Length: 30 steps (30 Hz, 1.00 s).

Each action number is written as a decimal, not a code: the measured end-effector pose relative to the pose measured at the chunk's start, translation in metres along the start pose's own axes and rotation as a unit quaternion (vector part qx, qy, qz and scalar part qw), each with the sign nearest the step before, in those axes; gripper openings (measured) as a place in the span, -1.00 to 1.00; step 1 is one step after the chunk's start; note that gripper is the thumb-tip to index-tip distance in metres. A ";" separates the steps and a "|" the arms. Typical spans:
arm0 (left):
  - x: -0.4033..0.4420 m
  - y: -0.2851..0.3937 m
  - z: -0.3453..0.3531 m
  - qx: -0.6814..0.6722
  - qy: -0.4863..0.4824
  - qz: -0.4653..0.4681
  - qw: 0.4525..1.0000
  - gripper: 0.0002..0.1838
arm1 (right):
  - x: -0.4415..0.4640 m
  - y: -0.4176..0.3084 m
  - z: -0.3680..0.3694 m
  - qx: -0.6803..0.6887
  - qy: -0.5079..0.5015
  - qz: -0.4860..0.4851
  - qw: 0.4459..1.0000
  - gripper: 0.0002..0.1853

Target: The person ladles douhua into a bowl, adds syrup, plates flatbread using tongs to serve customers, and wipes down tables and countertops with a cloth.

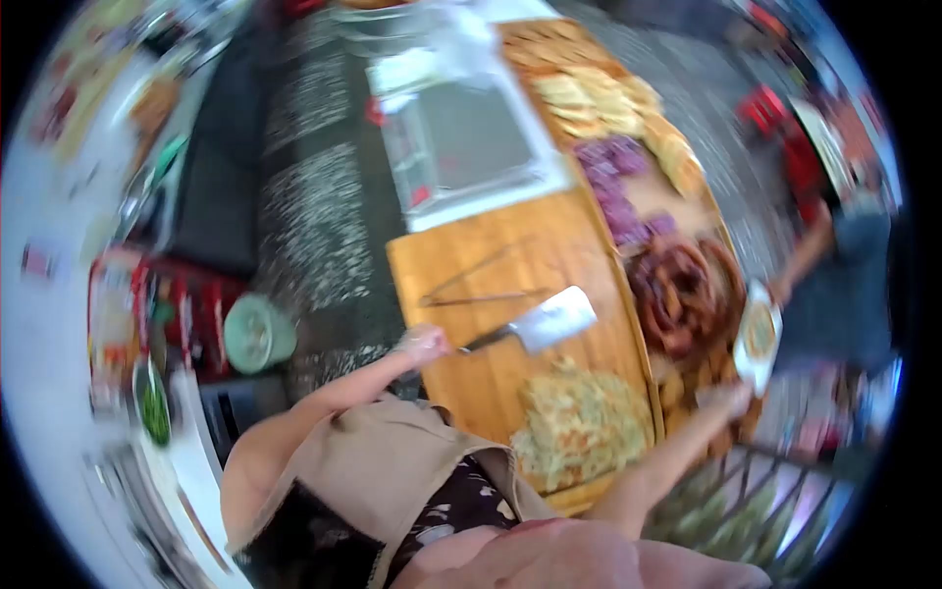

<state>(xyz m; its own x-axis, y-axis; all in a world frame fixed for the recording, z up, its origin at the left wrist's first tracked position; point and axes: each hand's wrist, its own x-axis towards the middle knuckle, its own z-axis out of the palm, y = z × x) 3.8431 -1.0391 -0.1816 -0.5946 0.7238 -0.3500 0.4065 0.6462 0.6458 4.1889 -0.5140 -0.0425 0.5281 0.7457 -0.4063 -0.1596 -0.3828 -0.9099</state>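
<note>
My right hand reaches out to the right and grips the near end of a white dish that bears a round portion of tan food. Another person's hand is at the dish's far end. My left hand, smeared by motion, is at the left edge of a wooden cutting board. Just right of it, a cleaver lies on the board, its dark handle towards that hand. Tongs lie beyond the cleaver. A stack of browned flatbread sits on the board's near part.
A long wooden tray holds coiled sausages, purple pieces and pale bread slices. A scale-like appliance stands beyond the board. At left are a green bucket and a red crate.
</note>
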 end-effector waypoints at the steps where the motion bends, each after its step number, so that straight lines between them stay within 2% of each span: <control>1: 0.003 -0.009 0.005 -0.009 0.005 0.029 1.000 -0.83 | -0.004 -0.003 0.003 0.006 -0.003 -0.032 0.999 -0.64; 2: 0.006 -0.008 -0.001 0.064 -0.024 0.055 0.996 -0.79 | -0.001 -0.003 0.011 0.004 -0.013 -0.065 0.998 -0.65; 3: 0.004 -0.007 -0.003 0.080 -0.049 0.034 0.995 -0.80 | -0.007 -0.006 0.018 0.009 -0.017 -0.104 0.994 -0.66; 5: -0.001 -0.006 -0.019 0.046 -0.083 0.049 0.994 -0.78 | -0.034 -0.002 0.042 0.017 -0.025 -0.166 0.986 -0.67; 6: -0.007 -0.011 -0.025 -0.008 -0.061 0.066 0.996 -0.75 | -0.052 0.001 0.054 0.031 -0.027 -0.201 0.979 -0.68; 7: -0.017 0.001 -0.046 -0.055 -0.088 0.016 0.994 -0.73 | -0.069 0.009 0.067 0.041 -0.034 -0.227 0.972 -0.69; 9: -0.015 -0.017 -0.064 -0.016 -0.131 -0.015 0.991 -0.76 | -0.111 0.030 0.091 0.053 -0.076 -0.257 0.962 -0.70; 11: -0.019 -0.033 -0.089 -0.003 -0.113 -0.023 0.993 -0.76 | -0.164 0.074 0.118 0.063 -0.148 -0.245 0.956 -0.71; 13: -0.027 -0.057 -0.117 0.012 -0.095 -0.031 0.995 -0.75 | -0.235 0.143 0.151 0.043 -0.278 -0.167 0.945 -0.72; 14: -0.032 -0.077 -0.130 -0.010 -0.049 -0.023 0.998 -0.73 | -0.280 0.186 0.169 0.014 -0.349 -0.124 0.929 -0.73; 15: -0.037 -0.094 -0.146 -0.032 0.000 -0.014 0.999 -0.71 | -0.331 0.243 0.191 -0.011 -0.417 -0.242 0.876 -0.73; 16: -0.041 -0.113 -0.165 -0.007 0.003 -0.018 1.000 -0.72 | -0.382 0.291 0.209 -0.089 -0.448 -0.254 0.853 -0.72; 17: -0.045 -0.135 -0.184 -0.021 0.008 -0.036 0.999 -0.70 | -0.471 0.303 0.222 -0.136 -0.537 -0.132 0.822 -0.71; 18: -0.050 -0.161 -0.200 -0.026 0.036 -0.050 0.998 -0.70 | -0.555 0.310 0.214 -0.096 -0.629 -0.167 0.753 -0.73; 19: -0.056 -0.189 -0.217 -0.030 0.063 -0.064 0.996 -0.70 | -0.635 0.298 0.203 -0.110 -0.683 -0.087 0.717 -0.78; 20: -0.062 -0.217 -0.236 -0.031 0.069 -0.064 0.995 -0.70 | -0.686 0.315 0.208 -0.096 -0.705 -0.048 0.701 -0.82; 21: -0.069 -0.246 -0.253 -0.051 0.102 -0.080 0.990 -0.71 | -0.728 0.321 0.214 -0.107 -0.744 -0.079 0.655 -0.84; 23: -0.079 -0.304 -0.294 -0.099 0.156 -0.121 0.975 -0.74 | -0.791 0.347 0.240 -0.126 -0.759 -0.089 0.632 -0.84; 25: -0.086 -0.361 -0.339 -0.123 0.150 -0.166 0.967 -0.71 | -0.823 0.389 0.276 -0.164 -0.741 -0.062 0.648 -0.85; 27: -0.092 -0.391 -0.397 -0.132 0.150 -0.208 0.957 -0.72 | -0.844 0.418 0.305 -0.221 -0.646 0.016 0.730 -0.85; 28: -0.086 -0.419 -0.412 -0.176 0.181 -0.212 0.944 -0.73 | -0.844 0.435 0.321 -0.212 -0.609 0.099 0.758 -0.86; 29: -0.086 -0.428 -0.447 -0.149 0.192 -0.198 0.950 -0.73 | -0.842 0.446 0.336 -0.201 -0.565 0.181 0.780 -0.87; 30: -0.077 -0.448 -0.467 -0.164 0.212 -0.196 0.943 -0.73 | -0.845 0.452 0.345 -0.209 -0.539 0.163 0.800 -0.88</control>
<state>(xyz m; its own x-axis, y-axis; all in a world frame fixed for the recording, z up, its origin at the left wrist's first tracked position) 3.3828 -1.4976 -0.1272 -0.9072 0.2369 -0.3476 -0.0983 0.6841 0.7228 3.3830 -1.1294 -0.1389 -0.5456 0.5203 -0.6569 0.2695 -0.6333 -0.7255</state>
